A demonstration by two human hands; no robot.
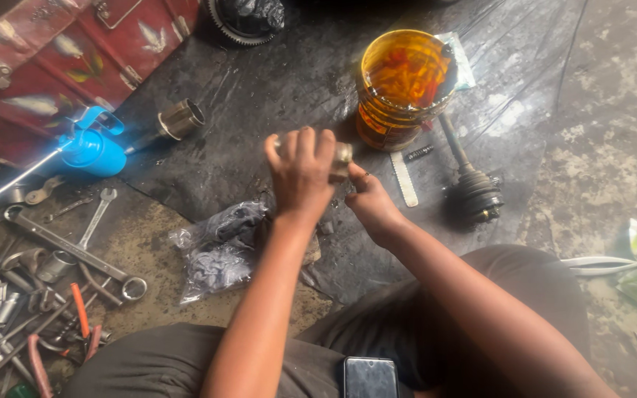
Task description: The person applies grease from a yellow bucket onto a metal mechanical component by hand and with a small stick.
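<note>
Just past the phone (pixel 369 377) on my lap, I'm clenching my left hand (pixel 300 175) around a small metal ring (pixel 341 161), right hand (pixel 371 205) pinching its edge; it's looking heavy, stiff and greasy.

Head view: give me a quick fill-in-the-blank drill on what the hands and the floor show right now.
1. Both hands, the left hand and the right hand, hold a small ____ part between them.
2. The amber plastic jar stands on a sheet of ____ colour.
3. The pile of wrenches and sockets lies on the person's ____ side.
4. The phone rests on the person's ____.

Missing words: metal; black; left; lap
</note>
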